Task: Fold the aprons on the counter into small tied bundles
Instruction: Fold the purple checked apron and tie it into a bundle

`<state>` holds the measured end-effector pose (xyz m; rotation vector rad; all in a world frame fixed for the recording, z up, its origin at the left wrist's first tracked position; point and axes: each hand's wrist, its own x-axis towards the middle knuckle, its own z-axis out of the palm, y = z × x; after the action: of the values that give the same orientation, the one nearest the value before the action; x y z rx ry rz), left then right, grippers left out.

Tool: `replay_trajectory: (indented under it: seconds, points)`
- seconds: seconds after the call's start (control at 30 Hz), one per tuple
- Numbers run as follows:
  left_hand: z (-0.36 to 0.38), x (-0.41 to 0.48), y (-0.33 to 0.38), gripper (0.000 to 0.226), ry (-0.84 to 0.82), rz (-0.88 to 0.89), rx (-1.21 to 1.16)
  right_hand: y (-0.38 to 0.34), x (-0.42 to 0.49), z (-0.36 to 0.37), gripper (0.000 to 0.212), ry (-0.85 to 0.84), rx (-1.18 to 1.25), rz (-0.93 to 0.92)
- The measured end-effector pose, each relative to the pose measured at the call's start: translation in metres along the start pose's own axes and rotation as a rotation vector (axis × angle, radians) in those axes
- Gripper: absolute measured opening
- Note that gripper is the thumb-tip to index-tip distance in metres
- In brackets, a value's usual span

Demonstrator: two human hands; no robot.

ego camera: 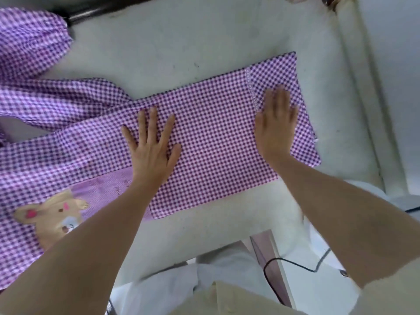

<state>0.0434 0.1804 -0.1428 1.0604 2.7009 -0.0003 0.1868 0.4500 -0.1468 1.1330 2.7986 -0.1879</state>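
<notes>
A purple-and-white checked apron [211,133] lies on the pale counter [181,46], folded into a long flat strip that runs from the left edge to the right. Its left part shows a pink panel with a brown rabbit picture [56,214]. My left hand [152,142] presses flat on the middle of the strip with its fingers spread. My right hand [276,123] lies flat on the strip's right end, fingers straight and slightly blurred. Loose checked sleeves or straps [52,98] trail off at the upper left.
A bunched checked sleeve [29,42] lies at the far left next to a dark bar [95,10]. A raised ledge [356,87] borders the counter on the right. A black cable [293,262] runs below the counter's near edge.
</notes>
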Motion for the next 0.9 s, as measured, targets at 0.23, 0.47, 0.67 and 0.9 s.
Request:
replay_trajectory:
  seconds: [0.23,0.47,0.67,0.9]
  points:
    - [-0.010,0.001,-0.010,0.064,0.052,0.025,-0.042,-0.100,0.024,-0.015,0.061,0.040,0.119,-0.356]
    - [-0.013,-0.012,-0.040,0.055,0.137,0.096,-0.143,-0.114,0.011,0.011,0.055,-0.026,-0.044,-0.643]
    - [-0.041,-0.029,-0.088,0.036,0.209,-0.379,-0.066,-0.139,0.033,-0.015,0.038,0.037,0.191,-0.454]
    - [-0.055,-0.051,-0.145,0.033,0.084,-0.491,-0.050,-0.293,0.053,-0.040,0.050,-0.318,0.460,-0.383]
